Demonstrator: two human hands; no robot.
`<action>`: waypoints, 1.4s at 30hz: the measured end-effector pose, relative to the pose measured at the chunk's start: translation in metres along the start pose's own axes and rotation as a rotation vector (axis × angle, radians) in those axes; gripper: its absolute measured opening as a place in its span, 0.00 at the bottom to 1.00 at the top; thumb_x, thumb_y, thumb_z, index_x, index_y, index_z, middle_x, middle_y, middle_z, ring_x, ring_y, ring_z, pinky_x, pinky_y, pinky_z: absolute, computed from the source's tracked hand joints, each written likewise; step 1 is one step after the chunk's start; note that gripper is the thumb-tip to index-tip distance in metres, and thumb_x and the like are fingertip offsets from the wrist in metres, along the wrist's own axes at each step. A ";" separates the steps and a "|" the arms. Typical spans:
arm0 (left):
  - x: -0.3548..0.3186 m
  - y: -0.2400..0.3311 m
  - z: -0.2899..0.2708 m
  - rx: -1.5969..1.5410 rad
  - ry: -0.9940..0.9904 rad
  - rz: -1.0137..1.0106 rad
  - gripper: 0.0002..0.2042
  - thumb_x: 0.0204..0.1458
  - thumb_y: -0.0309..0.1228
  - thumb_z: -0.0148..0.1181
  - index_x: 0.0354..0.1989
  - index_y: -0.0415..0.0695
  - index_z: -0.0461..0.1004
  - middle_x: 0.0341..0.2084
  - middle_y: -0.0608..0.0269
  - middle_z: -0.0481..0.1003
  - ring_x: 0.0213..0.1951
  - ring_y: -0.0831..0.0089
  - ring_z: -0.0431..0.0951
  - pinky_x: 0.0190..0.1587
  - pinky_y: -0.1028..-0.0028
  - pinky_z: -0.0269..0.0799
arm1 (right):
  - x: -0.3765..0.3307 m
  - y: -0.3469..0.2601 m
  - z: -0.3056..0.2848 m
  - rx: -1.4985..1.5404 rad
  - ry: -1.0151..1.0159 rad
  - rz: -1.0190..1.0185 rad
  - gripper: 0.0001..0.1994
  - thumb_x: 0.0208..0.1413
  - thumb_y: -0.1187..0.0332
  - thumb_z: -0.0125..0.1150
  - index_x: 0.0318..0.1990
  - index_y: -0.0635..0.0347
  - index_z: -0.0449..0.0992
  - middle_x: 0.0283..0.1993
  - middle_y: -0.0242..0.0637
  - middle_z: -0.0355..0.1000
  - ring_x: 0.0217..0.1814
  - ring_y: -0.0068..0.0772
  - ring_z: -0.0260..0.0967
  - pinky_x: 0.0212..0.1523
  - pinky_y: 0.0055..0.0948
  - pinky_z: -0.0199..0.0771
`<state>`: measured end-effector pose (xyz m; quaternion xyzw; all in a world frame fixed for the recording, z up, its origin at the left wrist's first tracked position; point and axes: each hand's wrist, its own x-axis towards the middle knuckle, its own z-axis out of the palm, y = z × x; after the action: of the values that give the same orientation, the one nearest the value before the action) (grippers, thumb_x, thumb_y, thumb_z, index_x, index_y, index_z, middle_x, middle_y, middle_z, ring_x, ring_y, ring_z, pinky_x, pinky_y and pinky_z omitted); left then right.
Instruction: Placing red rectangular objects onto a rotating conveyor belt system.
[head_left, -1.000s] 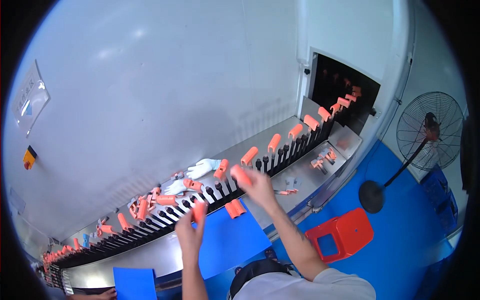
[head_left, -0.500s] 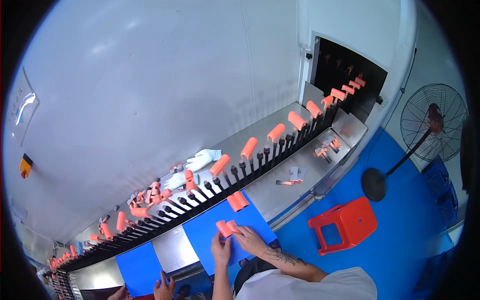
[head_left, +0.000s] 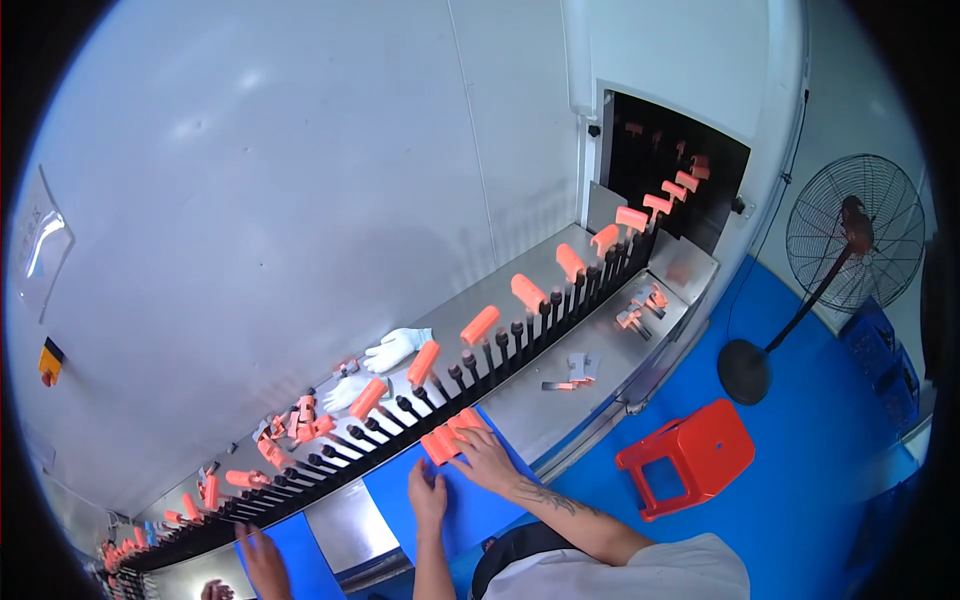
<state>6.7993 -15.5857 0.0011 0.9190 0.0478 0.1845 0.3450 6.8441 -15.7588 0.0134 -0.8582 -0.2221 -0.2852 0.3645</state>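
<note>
Several orange half-round plastic shells lie side by side at the far edge of a blue sheet. My right hand reaches over them from the right, its fingers closed on one shell, partly hiding it. My left hand hovers over the sheet just nearer than the shells, empty, with thumb and fingers apart. Just beyond the sheet runs a row of black upright holders, some topped by orange shells.
A co-worker's hand reaches over another blue sheet at left. White gloves and loose orange parts lie behind the holders. Grey and orange pieces rest on the metal ledge. A red stool and a fan stand right.
My right hand has moved the shells away from me, up against those on the sheet. My left hand has let go. The shells on the holders have shifted, and the co-worker's hand has reached forward.
</note>
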 end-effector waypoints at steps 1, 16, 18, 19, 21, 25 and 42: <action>-0.005 0.015 0.002 0.000 0.042 0.079 0.19 0.52 0.25 0.62 0.53 0.36 0.73 0.41 0.50 0.78 0.39 0.62 0.79 0.40 0.66 0.76 | 0.000 0.014 -0.015 0.140 0.064 0.095 0.15 0.54 0.65 0.63 0.49 0.59 0.77 0.55 0.43 0.71 0.59 0.46 0.66 0.60 0.43 0.64; 0.177 0.272 0.046 0.531 -0.046 0.465 0.09 0.50 0.33 0.61 0.33 0.39 0.73 0.28 0.49 0.79 0.32 0.52 0.81 0.34 0.57 0.78 | 0.211 0.156 -0.195 -0.196 -0.076 0.108 0.24 0.61 0.47 0.52 0.33 0.62 0.80 0.36 0.42 0.78 0.49 0.46 0.71 0.57 0.45 0.62; 0.180 0.276 0.046 0.571 -0.095 0.391 0.12 0.49 0.35 0.65 0.33 0.38 0.74 0.26 0.47 0.79 0.30 0.49 0.80 0.33 0.55 0.76 | 0.203 0.164 -0.198 -0.122 -0.092 0.006 0.19 0.57 0.50 0.59 0.33 0.58 0.81 0.39 0.42 0.76 0.50 0.45 0.70 0.59 0.43 0.63; 0.179 0.278 0.049 0.599 -0.075 0.369 0.13 0.48 0.37 0.66 0.32 0.39 0.75 0.23 0.48 0.78 0.29 0.50 0.81 0.33 0.55 0.77 | 0.196 0.168 -0.198 -0.123 -0.092 0.004 0.19 0.57 0.50 0.59 0.33 0.58 0.81 0.39 0.42 0.76 0.50 0.45 0.70 0.59 0.43 0.63; 0.175 0.292 0.050 0.642 -0.054 0.363 0.11 0.49 0.35 0.64 0.31 0.39 0.75 0.22 0.49 0.79 0.28 0.51 0.81 0.32 0.57 0.78 | 0.186 0.172 -0.200 0.002 0.160 -0.035 0.15 0.53 0.54 0.66 0.34 0.59 0.80 0.46 0.43 0.73 0.51 0.47 0.69 0.56 0.42 0.67; 0.175 0.295 0.061 0.704 0.011 0.272 0.09 0.47 0.34 0.64 0.29 0.39 0.77 0.22 0.47 0.78 0.28 0.51 0.82 0.32 0.57 0.78 | 0.183 0.170 -0.200 0.123 0.089 -0.033 0.15 0.50 0.59 0.68 0.36 0.63 0.79 0.47 0.48 0.73 0.49 0.52 0.72 0.50 0.44 0.72; 0.185 0.278 0.021 0.347 0.049 0.009 0.17 0.43 0.43 0.65 0.29 0.38 0.82 0.19 0.47 0.76 0.23 0.56 0.79 0.30 0.60 0.72 | 0.254 0.207 -0.244 0.280 -0.543 0.240 0.11 0.44 0.67 0.69 0.32 0.68 0.81 0.29 0.44 0.79 0.31 0.35 0.79 0.31 0.33 0.78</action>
<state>6.9679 -15.7694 0.2250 0.9602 0.0834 0.1972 0.1793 7.0735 -16.0303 0.2151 -0.8644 -0.2455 0.0323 0.4375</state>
